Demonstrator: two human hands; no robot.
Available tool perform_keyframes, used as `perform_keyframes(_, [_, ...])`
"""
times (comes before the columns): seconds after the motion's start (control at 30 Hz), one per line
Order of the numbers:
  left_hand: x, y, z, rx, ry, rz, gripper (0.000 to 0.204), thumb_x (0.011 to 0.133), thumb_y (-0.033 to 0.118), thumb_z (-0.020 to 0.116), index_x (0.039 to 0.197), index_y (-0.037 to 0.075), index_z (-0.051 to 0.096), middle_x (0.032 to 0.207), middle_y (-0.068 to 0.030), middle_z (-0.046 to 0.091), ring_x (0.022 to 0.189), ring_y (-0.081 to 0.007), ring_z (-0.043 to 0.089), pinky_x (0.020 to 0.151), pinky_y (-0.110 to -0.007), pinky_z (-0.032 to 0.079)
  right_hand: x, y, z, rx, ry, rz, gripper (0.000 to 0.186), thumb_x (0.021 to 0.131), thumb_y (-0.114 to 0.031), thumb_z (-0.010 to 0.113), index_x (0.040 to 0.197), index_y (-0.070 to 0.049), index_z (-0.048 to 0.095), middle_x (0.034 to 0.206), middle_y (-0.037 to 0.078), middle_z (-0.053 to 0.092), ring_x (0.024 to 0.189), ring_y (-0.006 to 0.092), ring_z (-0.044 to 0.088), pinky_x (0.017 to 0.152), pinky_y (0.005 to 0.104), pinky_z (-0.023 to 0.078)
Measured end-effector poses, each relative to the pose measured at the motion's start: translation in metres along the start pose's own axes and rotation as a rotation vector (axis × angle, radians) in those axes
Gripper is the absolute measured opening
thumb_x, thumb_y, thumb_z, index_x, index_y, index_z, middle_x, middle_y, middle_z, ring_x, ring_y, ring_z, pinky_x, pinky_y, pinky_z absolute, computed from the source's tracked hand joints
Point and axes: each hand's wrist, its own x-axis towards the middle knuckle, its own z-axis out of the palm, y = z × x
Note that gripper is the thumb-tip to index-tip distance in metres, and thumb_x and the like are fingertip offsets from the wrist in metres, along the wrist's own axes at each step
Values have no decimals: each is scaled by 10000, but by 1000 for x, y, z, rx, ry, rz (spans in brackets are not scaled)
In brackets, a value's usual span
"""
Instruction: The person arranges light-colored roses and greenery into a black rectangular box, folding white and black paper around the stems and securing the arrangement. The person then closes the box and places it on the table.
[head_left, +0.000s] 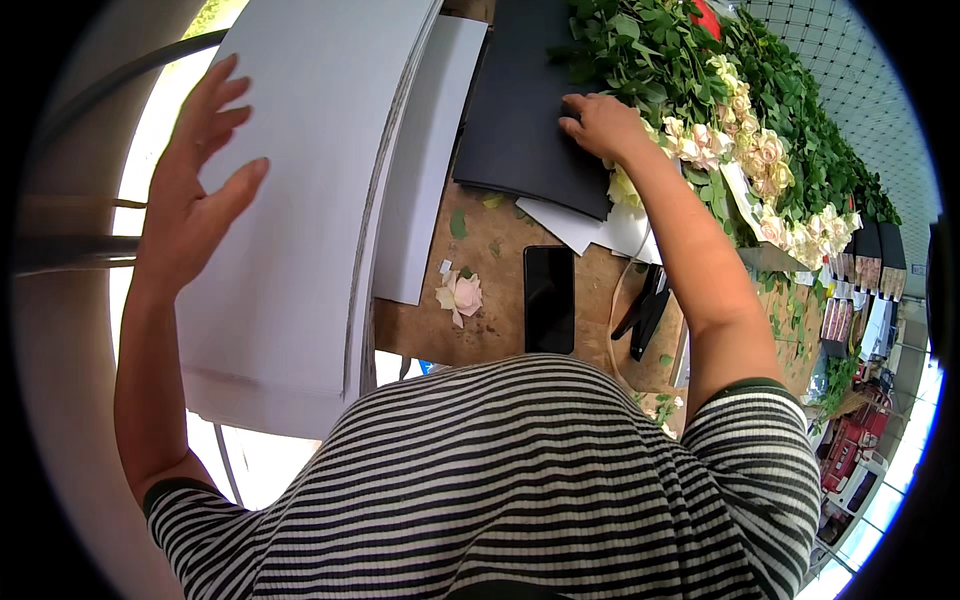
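Observation:
My left hand (195, 180) is raised over the left part of a tall stack of large white sheets (300, 200), its fingers spread and nothing between them. I cannot tell whether it touches the top sheet. On the right edge of a stack of black sheets (515, 110) rests my right hand (608, 128), thumb and forefinger slightly apart and no object visible in it. Its other fingers are partly hidden. Just beyond that hand lie cream and pale pink roses (765, 165) with a thick mass of green leaves (640, 45).
A black phone (549, 300), a black stapler (645, 312), a loose pale rose head (460, 296) and leaf scraps lie on the brown table (410, 330). White paper (565, 222) pokes out under the black sheets. A pale cable runs beside the stapler.

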Motion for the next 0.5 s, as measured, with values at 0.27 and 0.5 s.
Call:
perform_keyframes(0.27, [86,13,201,-22,-500,-598,1072,701,693,601,1363,-104,328,1370,-332,362,1219,-407,462,1007,-424,381,-6,42,19,153,-3,108,491,888,-412,536,1259,-91,520,1193,144,598,1104,317,574,910,421,472])
perform_keyframes(0.5, [78,-10,272,-393,-276,-941,1045,649,677,681,1307,-90,413,1305,-236,462,1256,-316,418,956,-519,369,0,61,28,257,-84,86,514,895,-397,518,1281,-60,475,1248,134,568,1151,311,545,934,410,462])
